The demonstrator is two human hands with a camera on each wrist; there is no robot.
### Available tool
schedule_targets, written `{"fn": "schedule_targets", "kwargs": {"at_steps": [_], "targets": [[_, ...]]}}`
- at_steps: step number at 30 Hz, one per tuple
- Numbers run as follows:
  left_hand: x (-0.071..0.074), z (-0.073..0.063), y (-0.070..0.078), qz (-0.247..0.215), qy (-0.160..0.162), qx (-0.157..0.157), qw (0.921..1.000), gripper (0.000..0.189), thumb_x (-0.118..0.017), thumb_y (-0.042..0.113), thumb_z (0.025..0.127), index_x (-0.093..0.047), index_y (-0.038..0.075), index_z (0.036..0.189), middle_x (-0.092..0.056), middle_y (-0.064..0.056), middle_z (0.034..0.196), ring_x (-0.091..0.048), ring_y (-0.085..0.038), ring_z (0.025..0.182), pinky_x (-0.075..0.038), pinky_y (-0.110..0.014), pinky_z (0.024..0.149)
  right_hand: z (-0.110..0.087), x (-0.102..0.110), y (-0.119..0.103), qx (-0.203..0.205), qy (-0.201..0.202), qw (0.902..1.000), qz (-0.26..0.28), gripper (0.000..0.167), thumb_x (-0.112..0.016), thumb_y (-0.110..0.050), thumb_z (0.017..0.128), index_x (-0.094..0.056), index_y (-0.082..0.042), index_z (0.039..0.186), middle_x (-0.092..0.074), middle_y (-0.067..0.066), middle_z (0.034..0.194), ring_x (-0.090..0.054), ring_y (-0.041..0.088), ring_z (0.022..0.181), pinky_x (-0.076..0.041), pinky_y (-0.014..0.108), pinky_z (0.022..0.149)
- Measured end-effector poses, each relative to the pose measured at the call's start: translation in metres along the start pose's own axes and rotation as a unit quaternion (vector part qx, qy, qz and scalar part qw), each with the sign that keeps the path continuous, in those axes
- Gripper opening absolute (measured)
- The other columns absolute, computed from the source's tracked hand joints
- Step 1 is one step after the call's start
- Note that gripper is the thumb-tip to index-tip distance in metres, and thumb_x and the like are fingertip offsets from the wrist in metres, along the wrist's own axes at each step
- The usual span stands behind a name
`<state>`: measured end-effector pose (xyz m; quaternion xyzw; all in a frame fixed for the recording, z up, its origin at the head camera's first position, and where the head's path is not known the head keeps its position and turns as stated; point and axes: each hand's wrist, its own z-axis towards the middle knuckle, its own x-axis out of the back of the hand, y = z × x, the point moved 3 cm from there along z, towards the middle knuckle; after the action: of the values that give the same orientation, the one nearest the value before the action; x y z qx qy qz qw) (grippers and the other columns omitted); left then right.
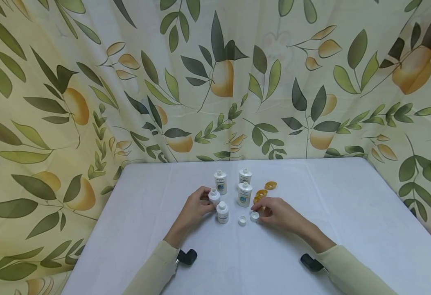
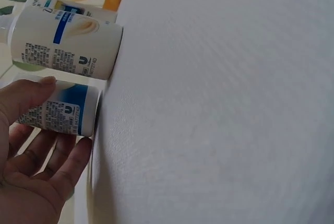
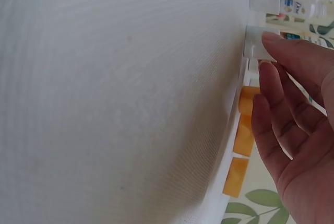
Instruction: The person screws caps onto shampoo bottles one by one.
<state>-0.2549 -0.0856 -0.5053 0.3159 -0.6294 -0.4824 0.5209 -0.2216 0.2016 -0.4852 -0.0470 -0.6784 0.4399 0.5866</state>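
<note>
My left hand [image 1: 197, 205] grips a small uncapped white bottle [image 1: 213, 197] that stands on the table. In the left wrist view the thumb lies on the printed side of this bottle [image 2: 73, 106], with fingers behind it. Close by, nearer me, stands a second small white bottle [image 1: 222, 214], also uncapped. My right hand [image 1: 279, 213] pinches a white cap [image 1: 254, 217] at the table surface between thumb and index finger; the same cap [image 3: 254, 44] shows in the right wrist view. Another white cap [image 1: 242, 221] lies just left of it, untouched.
Behind stand taller white bottles with blue labels: one at the left [image 1: 220, 183], a front one [image 1: 244, 195] and a back one [image 1: 245, 174] partly hidden by it. Several orange ring-shaped caps [image 1: 270, 185] lie beyond my right hand. A patterned curtain [image 1: 208, 135] hangs behind the white-covered table [image 1: 145, 196].
</note>
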Motion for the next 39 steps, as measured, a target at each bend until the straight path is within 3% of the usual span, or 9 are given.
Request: {"fn": "schedule_targets", "kwargs": {"at_steps": [7,15,19,28,31,39], "targets": [[0.008,-0.004,0.002,0.004,0.005,-0.006,1.0,0.045,-0.079,0.007,0.087,-0.059,0.008,0.127,-0.066,-0.011,0.121,-0.067,-0.023,0.105,-0.059,-0.031,0.091,0.0,-0.001,-0.001,-0.005,-0.001,0.9997,-0.026,0.029,-0.082,-0.009,0.083,-0.075,-0.013,0.111,-0.07,-0.007,0.101,-0.054,0.005,0.074,-0.05,0.021,0.064],[0.021,-0.008,0.005,0.007,0.014,-0.014,0.9998,0.047,-0.08,0.013,0.088,-0.058,0.01,0.129,-0.065,-0.007,0.124,-0.061,-0.023,0.116,-0.054,-0.042,0.101,0.001,-0.004,0.001,-0.022,-0.011,0.998,-0.058,0.029,-0.084,-0.017,0.084,-0.076,-0.015,0.112,-0.07,-0.01,0.102,-0.051,0.004,0.074,-0.048,0.02,0.063],[0.026,-0.01,0.006,-0.008,0.019,-0.016,0.9997,0.046,-0.08,0.012,0.088,-0.059,0.011,0.129,-0.064,-0.007,0.124,-0.06,-0.024,0.118,-0.055,-0.041,0.1,0.001,-0.003,0.0,-0.022,-0.01,0.9983,-0.053,0.028,-0.083,-0.016,0.084,-0.075,-0.016,0.11,-0.069,-0.01,0.1,-0.052,0.004,0.074,-0.048,0.021,0.063],[0.041,-0.016,0.008,-0.021,0.047,-0.04,0.9979,0.044,-0.08,0.007,0.087,-0.06,0.009,0.126,-0.064,-0.007,0.125,-0.061,-0.026,0.119,-0.058,-0.035,0.096,0.0,-0.002,0.0,-0.024,-0.029,0.9993,-0.003,0.024,-0.08,-0.012,0.086,-0.073,-0.015,0.109,-0.069,-0.009,0.099,-0.059,0.004,0.077,-0.054,0.021,0.067],[0.047,-0.019,0.008,-0.02,0.057,-0.034,0.9976,0.045,-0.081,0.008,0.086,-0.06,0.011,0.126,-0.064,-0.005,0.126,-0.061,-0.024,0.119,-0.057,-0.035,0.096,-0.001,0.0,-0.001,-0.022,-0.038,0.9987,0.028,0.024,-0.079,-0.011,0.087,-0.072,-0.014,0.11,-0.07,-0.006,0.103,-0.064,0.004,0.08,-0.058,0.022,0.07],[0.059,-0.027,0.012,-0.009,0.08,-0.03,0.9963,0.047,-0.082,0.01,0.085,-0.06,0.012,0.127,-0.063,-0.006,0.129,-0.059,-0.027,0.122,-0.047,-0.055,0.108,-0.005,0.006,-0.007,-0.007,-0.059,0.9946,0.084,0.028,-0.076,-0.009,0.09,-0.067,-0.01,0.117,-0.071,-0.001,0.11,-0.07,0.007,0.086,-0.061,0.025,0.075]]}}
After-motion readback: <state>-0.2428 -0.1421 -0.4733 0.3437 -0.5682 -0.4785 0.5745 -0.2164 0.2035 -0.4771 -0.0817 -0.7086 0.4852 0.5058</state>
